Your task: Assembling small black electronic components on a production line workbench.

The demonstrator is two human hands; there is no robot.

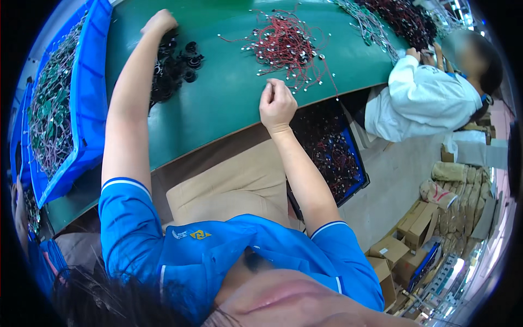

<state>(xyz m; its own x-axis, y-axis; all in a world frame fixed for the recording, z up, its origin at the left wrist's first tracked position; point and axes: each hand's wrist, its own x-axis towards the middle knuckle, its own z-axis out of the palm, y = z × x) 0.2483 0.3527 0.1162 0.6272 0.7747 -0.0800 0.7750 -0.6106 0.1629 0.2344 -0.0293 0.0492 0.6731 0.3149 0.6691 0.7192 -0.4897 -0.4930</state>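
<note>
**Hands at the green bench**

My right hand (277,104) sits nearest, fingers curled shut at the green table (229,92) edge; whether it pinches anything, I cannot tell. Just beyond lies a tangled red wire bundle (286,43). Farther off, my left hand (159,23) rests knuckles-up on glossy black ring parts (173,68).

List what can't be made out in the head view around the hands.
- Left hand: fingers buried in the pile of black parts; grip hidden.
- Right hand: closed fist, contents too small to tell.
- Red wire bundle: single pieces too small.
- Blue bin: cut off by the left rim.
</note>
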